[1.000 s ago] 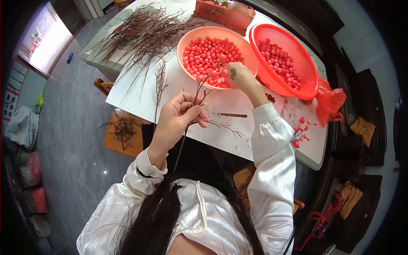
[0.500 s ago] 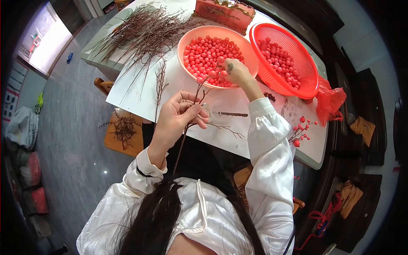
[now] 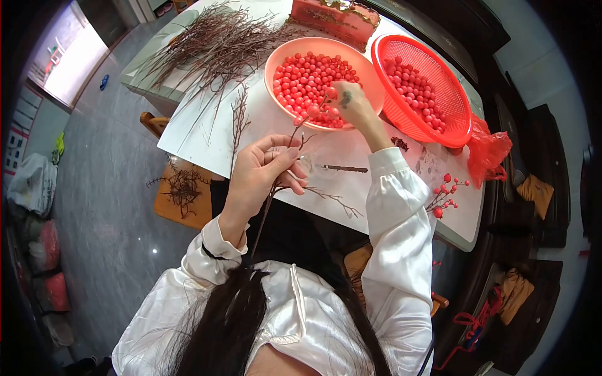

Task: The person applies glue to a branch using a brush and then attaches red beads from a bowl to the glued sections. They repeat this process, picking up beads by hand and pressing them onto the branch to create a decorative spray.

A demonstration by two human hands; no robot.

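Note:
My left hand (image 3: 260,172) pinches a thin brown branch (image 3: 264,216) that runs from near my chest up toward the bowl. Several red berries (image 3: 313,111) sit on its upper twigs. My right hand (image 3: 352,103) reaches over the near right rim of a pink bowl (image 3: 271,83), which is full of loose red berries (image 3: 307,78). The fingertips of that hand point down among the berries, and whatever they hold is hidden.
A red sieve (image 3: 461,103) with more berries stands right of the bowl. Dry twigs (image 3: 216,47) lie at the table's back left. A berried sprig (image 3: 444,195) and a red plastic bag (image 3: 489,150) are at the right. A dark stick (image 3: 346,168) lies on the table (image 3: 200,141).
My right hand has moved slightly right and its fingers have dipped in among the berries. The branch in my left hand has shifted slightly.

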